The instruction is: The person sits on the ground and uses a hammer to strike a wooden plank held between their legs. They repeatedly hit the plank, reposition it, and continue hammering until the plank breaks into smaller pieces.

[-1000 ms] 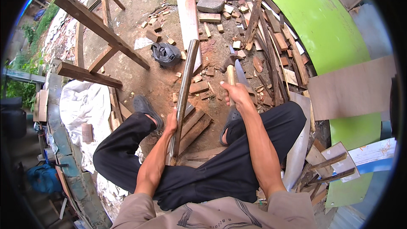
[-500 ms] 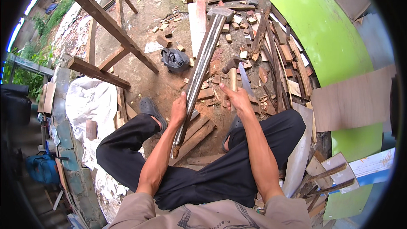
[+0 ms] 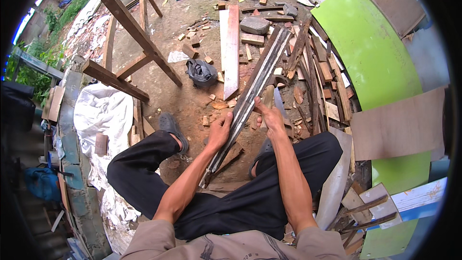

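the long dark wooden strip (image 3: 250, 91) slants from between your knees up and away over the dirt, its far end among the scattered offcuts (image 3: 308, 62). your left hand (image 3: 220, 131) is curled closed around the strip's left edge, partway up. your right hand (image 3: 269, 115) is clenched on a pale wooden handle (image 3: 267, 97), touching the strip's right side. a black bag (image 3: 201, 72) lies well apart, beside a flat plank (image 3: 230, 48).

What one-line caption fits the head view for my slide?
Seated person's left hand steadies a long dark wooden strip while the right hand grips a wooden-handled tool beside it.
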`<state>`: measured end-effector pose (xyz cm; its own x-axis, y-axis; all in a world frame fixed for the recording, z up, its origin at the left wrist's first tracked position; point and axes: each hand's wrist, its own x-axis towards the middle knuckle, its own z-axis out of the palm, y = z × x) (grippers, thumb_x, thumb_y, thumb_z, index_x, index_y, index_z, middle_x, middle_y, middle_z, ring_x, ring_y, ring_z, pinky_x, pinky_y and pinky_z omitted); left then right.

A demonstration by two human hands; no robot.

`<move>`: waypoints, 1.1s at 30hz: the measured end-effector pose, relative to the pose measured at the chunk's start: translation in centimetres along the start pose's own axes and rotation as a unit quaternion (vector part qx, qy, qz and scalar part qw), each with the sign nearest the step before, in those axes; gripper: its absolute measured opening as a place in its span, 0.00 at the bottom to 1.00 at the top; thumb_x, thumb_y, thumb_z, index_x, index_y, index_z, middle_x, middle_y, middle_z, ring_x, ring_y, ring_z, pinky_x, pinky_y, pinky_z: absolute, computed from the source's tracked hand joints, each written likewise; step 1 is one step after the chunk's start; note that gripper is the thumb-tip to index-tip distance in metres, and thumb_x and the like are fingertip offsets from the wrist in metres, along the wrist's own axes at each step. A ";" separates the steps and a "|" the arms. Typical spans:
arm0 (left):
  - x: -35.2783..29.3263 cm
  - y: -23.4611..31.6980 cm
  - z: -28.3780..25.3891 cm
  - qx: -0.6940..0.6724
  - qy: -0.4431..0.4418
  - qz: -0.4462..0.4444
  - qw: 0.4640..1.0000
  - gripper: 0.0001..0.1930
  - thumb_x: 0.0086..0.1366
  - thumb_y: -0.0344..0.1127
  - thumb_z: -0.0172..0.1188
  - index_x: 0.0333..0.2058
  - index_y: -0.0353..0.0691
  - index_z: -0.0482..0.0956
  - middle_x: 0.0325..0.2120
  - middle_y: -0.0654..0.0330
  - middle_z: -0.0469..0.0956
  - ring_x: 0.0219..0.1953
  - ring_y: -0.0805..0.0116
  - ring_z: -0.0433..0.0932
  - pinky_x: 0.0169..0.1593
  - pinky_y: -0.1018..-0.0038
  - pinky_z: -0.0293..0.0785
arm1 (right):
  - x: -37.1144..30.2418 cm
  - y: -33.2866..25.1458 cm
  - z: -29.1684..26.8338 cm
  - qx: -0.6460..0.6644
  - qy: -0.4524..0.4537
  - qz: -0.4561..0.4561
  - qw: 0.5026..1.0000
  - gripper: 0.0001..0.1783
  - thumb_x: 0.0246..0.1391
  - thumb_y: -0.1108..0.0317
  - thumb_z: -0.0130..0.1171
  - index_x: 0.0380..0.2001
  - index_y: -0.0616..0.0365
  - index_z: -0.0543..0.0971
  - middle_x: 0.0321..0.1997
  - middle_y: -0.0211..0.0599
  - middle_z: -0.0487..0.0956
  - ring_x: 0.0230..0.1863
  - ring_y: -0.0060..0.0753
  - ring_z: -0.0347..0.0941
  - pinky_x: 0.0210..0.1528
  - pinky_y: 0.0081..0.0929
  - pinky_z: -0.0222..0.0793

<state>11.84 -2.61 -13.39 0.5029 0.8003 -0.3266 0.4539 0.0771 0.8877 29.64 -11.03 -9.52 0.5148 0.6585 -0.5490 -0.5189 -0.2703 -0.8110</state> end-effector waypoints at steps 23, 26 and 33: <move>1.4 2.6 -2.0 -0.080 -0.106 0.103 0.986 0.28 0.69 0.53 0.53 0.56 0.33 0.72 0.48 0.49 0.77 0.51 0.62 0.76 0.55 0.67 0.69 | -2.0 -1.3 1.8 -0.087 0.002 -0.078 0.993 0.24 0.45 0.54 0.73 0.31 0.65 0.76 0.18 0.29 0.72 0.12 0.18 0.65 0.11 0.19 0.61; 2.5 4.9 -2.6 -0.048 -0.133 0.115 0.983 0.34 0.65 0.56 0.58 0.59 0.34 0.67 0.52 0.46 0.74 0.55 0.59 0.73 0.57 0.66 0.68 | -2.5 -1.5 2.3 -0.094 -0.020 -0.075 0.993 0.23 0.45 0.55 0.73 0.29 0.64 0.77 0.20 0.30 0.75 0.12 0.18 0.66 0.11 0.19 0.60; 3.6 5.3 -3.0 0.032 -0.002 0.179 0.983 0.25 0.63 0.54 0.62 0.42 0.34 0.78 0.30 0.53 0.82 0.32 0.65 0.80 0.39 0.67 0.75 | -1.5 0.4 2.8 -0.130 -0.061 -0.020 0.989 0.27 0.47 0.52 0.72 0.34 0.67 0.77 0.24 0.36 0.78 0.14 0.18 0.67 0.12 0.19 0.62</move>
<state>13.83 2.47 -8.93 0.6417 0.7669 0.0016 0.2925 -0.2466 0.9239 26.75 -10.18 -8.50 0.4371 0.7481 -0.4993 -0.2987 -0.4029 -0.8651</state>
